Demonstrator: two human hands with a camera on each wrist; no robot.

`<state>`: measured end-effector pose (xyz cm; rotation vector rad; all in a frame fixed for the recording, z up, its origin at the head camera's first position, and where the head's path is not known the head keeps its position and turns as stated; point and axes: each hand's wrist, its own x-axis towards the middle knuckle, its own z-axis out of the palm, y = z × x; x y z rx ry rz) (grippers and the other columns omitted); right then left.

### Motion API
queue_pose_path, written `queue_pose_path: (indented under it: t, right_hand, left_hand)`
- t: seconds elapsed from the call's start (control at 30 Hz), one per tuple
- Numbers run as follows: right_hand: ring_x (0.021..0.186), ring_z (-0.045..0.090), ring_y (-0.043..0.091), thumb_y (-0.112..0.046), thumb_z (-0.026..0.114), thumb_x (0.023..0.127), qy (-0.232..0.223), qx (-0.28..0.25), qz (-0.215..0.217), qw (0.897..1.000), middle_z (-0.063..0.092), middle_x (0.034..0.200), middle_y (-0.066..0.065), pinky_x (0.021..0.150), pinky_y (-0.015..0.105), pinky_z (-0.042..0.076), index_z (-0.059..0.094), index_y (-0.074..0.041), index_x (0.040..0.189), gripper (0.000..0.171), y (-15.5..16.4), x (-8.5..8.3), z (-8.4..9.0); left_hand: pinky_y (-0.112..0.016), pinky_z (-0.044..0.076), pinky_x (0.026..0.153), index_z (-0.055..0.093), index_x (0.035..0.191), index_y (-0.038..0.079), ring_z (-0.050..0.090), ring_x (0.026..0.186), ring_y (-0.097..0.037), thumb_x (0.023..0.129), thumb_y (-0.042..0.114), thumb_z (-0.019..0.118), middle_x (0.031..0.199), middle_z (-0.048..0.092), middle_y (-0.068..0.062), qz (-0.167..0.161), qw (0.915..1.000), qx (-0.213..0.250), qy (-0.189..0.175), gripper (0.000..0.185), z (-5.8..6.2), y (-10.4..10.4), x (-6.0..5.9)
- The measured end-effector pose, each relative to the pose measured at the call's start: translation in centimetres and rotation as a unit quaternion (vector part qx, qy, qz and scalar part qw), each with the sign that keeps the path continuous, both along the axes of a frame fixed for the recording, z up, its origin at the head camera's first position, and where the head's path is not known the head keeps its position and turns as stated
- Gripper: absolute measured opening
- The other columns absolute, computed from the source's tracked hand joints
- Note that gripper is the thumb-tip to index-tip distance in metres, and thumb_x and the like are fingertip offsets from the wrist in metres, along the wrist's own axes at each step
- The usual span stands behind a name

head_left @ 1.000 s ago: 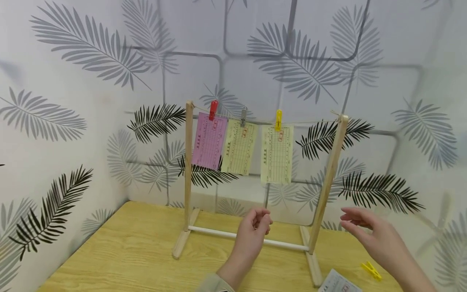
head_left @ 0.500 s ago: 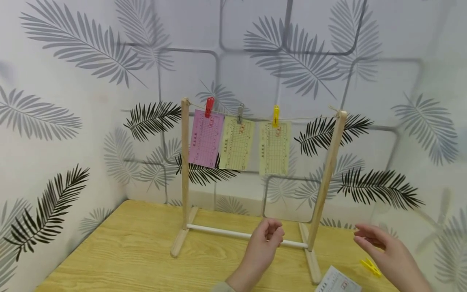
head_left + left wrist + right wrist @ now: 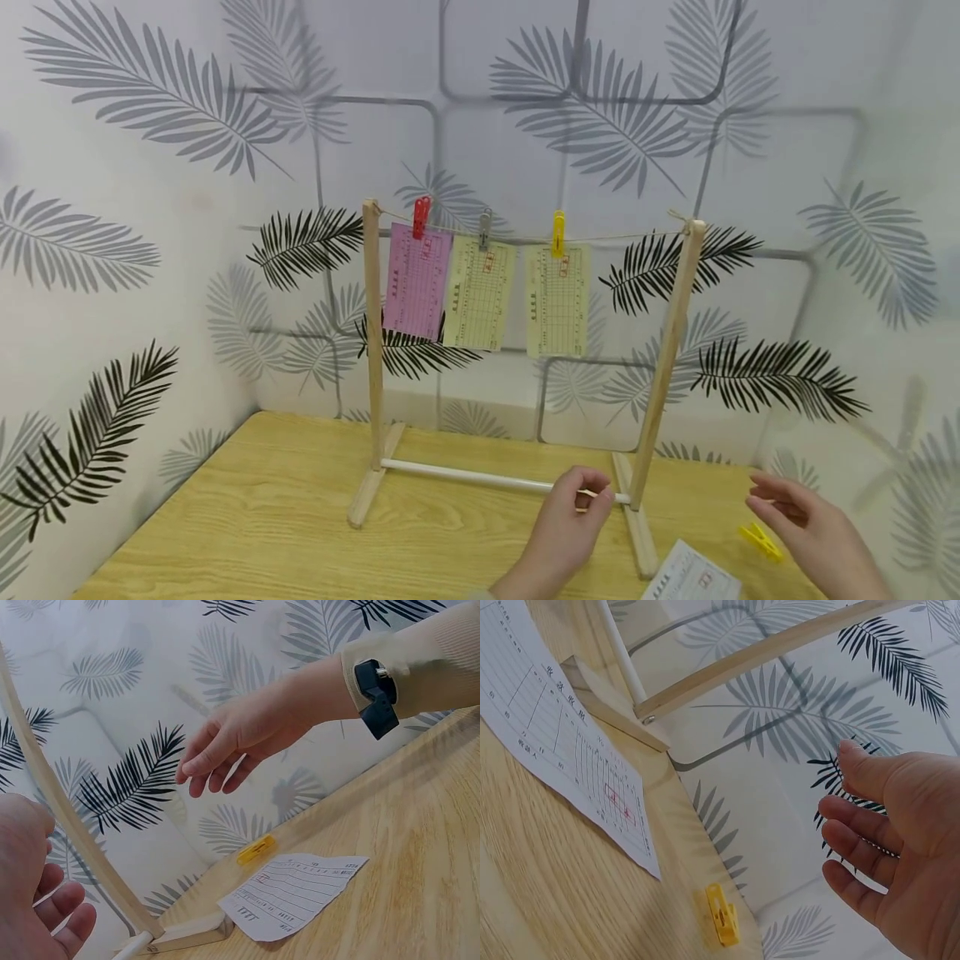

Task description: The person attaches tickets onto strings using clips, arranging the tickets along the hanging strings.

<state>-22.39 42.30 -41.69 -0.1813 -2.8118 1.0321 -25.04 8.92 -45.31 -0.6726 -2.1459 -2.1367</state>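
Note:
My left hand (image 3: 566, 525) hovers before the white rod of the wooden rack, fingers loosely bent and holding nothing. Over at the right, my right hand (image 3: 813, 529) hangs in the air with relaxed fingers, also holding nothing. Nearest to it on the table is a yellow clothespin (image 3: 722, 915). Beside that lies a white printed slip (image 3: 292, 896) with a red stamp mark. On the rack's string hang a pink slip (image 3: 417, 283) under a red clothespin (image 3: 422, 218), a yellow slip (image 3: 480, 296) under a grey clothespin (image 3: 485, 229), and another yellow slip (image 3: 558, 304) under a yellow clothespin (image 3: 558, 234).
The rack's left post (image 3: 372, 333) and right post (image 3: 667, 367) stand on wooden feet, joined low down by a white rod (image 3: 468, 477). Behind the wooden table (image 3: 247, 500) rises a leaf-patterned wall (image 3: 480, 142).
My left hand has moved right and down toward the rack's right foot. The right hand has sunk a little lower and shifted right. The hanging slips stay clipped as the view shifts slightly.

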Motion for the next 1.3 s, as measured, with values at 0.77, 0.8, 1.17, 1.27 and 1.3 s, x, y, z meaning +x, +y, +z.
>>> queue_pose_path:
  t: [0.77,0.8,1.17,1.27,1.3]
  right_hand:
    - [0.123,0.060,0.055,-0.049,0.061,0.114,-0.028,0.042,0.001,0.999,0.055,0.147,0.042,0.100,0.067,0.052,0.048,0.016,0.153,0.077,4.7,-0.8,-4.2]
    - [0.122,0.061,0.054,-0.047,0.061,0.114,-0.027,0.044,0.007,0.999,0.056,0.146,0.042,0.099,0.066,0.053,0.048,0.017,0.152,0.075,4.9,-0.8,-4.5]
    - [0.106,0.075,0.036,-0.029,0.071,0.111,0.013,0.077,0.036,0.996,0.070,0.132,0.033,0.078,0.027,0.055,0.057,0.015,0.146,0.058,5.6,-0.7,-6.2]
    - [0.109,0.075,0.038,-0.029,0.069,0.112,0.009,0.064,0.040,0.997,0.068,0.134,0.035,0.078,0.024,0.055,0.055,0.017,0.147,0.059,5.4,-0.7,-6.4]
    - [0.111,0.074,0.040,-0.029,0.068,0.113,0.006,0.059,0.041,0.997,0.067,0.135,0.036,0.078,0.023,0.055,0.054,0.017,0.147,0.059,5.4,-0.7,-6.4]
  left_hand:
    - [-0.027,0.053,0.093,0.072,0.126,0.007,0.060,0.105,-0.009,0.105,0.020,0.077,0.118,0.067,0.001,-0.016,0.9876,-0.130,0.086,0.026,-3.1,2.7,0.2]
    - [-0.027,0.053,0.093,0.072,0.127,0.008,0.060,0.106,-0.009,0.104,0.021,0.078,0.119,0.067,0.002,-0.019,0.9867,-0.138,0.084,0.027,-3.3,2.9,0.1]
    - [-0.026,0.049,0.088,0.073,0.133,0.017,0.055,0.104,-0.003,0.101,0.028,0.081,0.114,0.065,0.010,-0.020,0.9694,-0.229,0.085,0.035,-4.7,3.6,0.4]
    - [-0.029,0.050,0.091,0.072,0.142,0.021,0.055,0.109,-0.004,0.101,0.034,0.081,0.119,0.065,0.011,-0.018,0.9584,-0.268,0.096,0.044,-5.1,3.6,0.5]
    - [-0.030,0.050,0.093,0.070,0.145,0.022,0.055,0.112,-0.006,0.102,0.037,0.081,0.122,0.065,0.010,-0.019,0.9539,-0.281,0.104,0.047,-5.3,3.6,0.4]
